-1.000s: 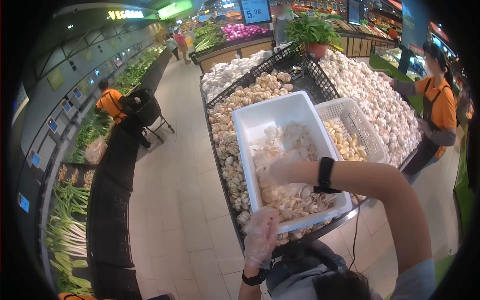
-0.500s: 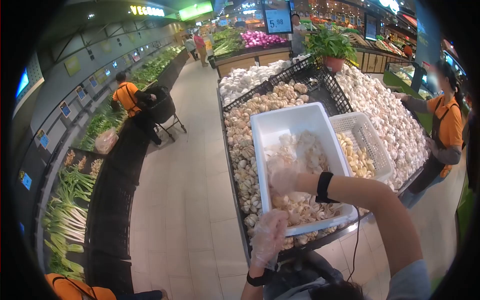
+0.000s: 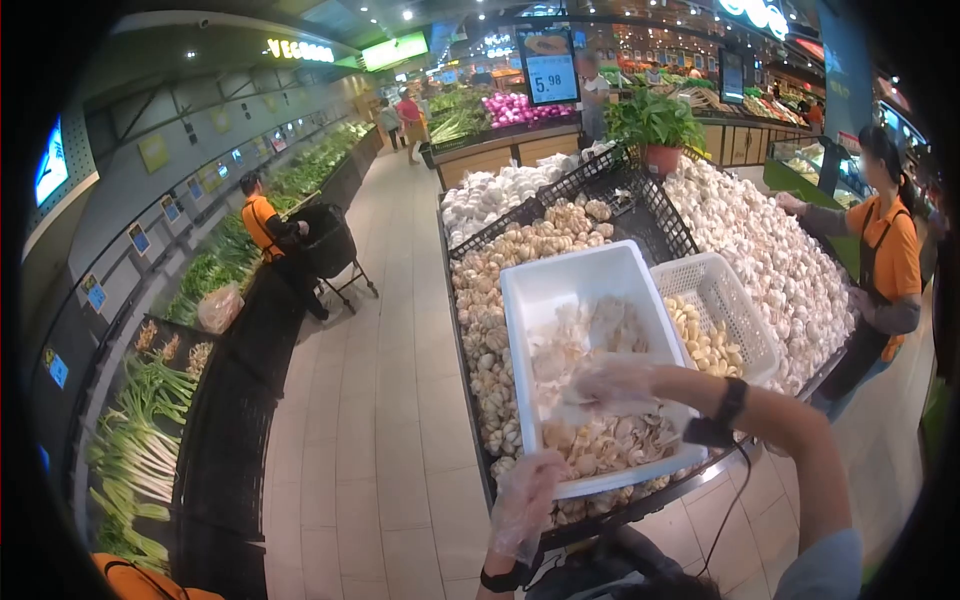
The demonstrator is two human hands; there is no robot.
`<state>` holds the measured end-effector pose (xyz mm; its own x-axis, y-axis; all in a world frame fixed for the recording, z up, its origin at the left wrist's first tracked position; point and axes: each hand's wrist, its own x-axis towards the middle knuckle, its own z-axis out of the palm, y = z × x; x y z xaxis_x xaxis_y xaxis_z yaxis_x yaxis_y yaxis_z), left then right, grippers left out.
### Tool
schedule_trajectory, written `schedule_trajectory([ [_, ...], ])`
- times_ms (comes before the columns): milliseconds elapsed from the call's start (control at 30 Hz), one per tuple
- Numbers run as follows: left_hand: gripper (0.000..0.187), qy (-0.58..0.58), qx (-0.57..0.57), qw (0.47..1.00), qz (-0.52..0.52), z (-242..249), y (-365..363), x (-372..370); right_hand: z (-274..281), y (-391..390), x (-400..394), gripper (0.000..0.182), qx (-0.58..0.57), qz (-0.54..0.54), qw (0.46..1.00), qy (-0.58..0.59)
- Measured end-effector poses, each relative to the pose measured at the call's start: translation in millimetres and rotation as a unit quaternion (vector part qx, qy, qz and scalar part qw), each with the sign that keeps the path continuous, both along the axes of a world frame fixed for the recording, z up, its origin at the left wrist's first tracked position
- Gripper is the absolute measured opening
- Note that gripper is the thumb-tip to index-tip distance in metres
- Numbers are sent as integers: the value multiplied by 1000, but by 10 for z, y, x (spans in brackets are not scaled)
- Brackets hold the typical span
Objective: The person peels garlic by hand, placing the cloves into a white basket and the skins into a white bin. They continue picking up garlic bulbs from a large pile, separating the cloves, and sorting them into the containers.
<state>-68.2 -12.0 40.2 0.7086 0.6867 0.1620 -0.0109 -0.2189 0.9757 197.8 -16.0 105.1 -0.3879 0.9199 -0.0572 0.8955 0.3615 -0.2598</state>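
A white tub (image 3: 522, 330) stands on piled garlic bulbs, with loose garlic skins (image 3: 610, 440) heaped inside. My right hand (image 3: 612, 385), in a clear plastic glove, is over the skins inside the tub; its fingertips are blurred, so its grip does not show clearly. At the tub's near left corner is my left hand (image 3: 526, 495), gloved too, fingers curled closed beside the rim. What lies within those fingers is hidden. Right of the tub sits a white perforated basket (image 3: 745, 300) holding peeled garlic cloves (image 3: 703, 335).
Garlic bulbs (image 3: 760, 260) surround the tub, with a black crate (image 3: 650, 215) and a potted plant (image 3: 655, 125) behind. A person in orange (image 3: 885, 260) stands at the right. Across the aisle, another person (image 3: 265, 235) is beside a black cart (image 3: 328, 240). A cable hangs from my right wrist.
My right hand has moved right and nearer to me within the tub. My left hand has shifted slightly down and left, still closed. The view has tilted up somewhat.
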Motion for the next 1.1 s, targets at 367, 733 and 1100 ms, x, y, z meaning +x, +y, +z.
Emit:
schedule_trajectory([
  [367, 18, -17, -61, 994, -94, 296, -216, 262, -4, -1135, -605, 33, -33, -317, 650, 690],
  [733, 21, -39, -127, 989, -70, 196, -84, 305, -90, -1052, -628, 32, -27, -313, 679, 664],
  [1100, 17, 37, -13, 994, -102, -25, 8, 245, 206, -1134, -131, 34, 163, -262, 835, 455],
])
